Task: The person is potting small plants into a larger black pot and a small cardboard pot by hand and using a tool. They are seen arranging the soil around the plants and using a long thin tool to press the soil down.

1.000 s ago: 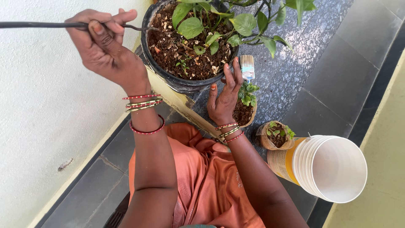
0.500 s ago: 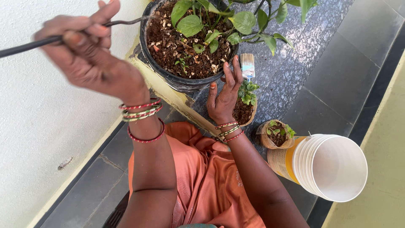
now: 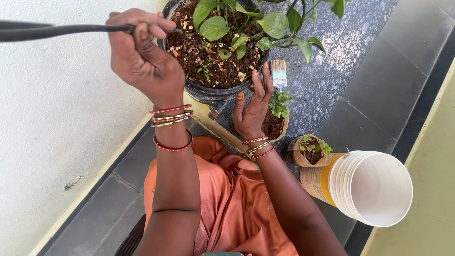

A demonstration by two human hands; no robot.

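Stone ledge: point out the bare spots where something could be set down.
Free: the speckled ledge right of the paintbrush, beyond the seedling cups; also the grey tiles. Crowded: between black pot, right hand and white bucket.

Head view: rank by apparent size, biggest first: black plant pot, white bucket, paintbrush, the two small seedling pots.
1. Black plant pot, partly cut off by the top edge.
2. White bucket; it lies nearer the camera, so the order of these two is unsure.
3. Seedling pot by the right hand and seedling pot beside the bucket: look alike.
4. Paintbrush.
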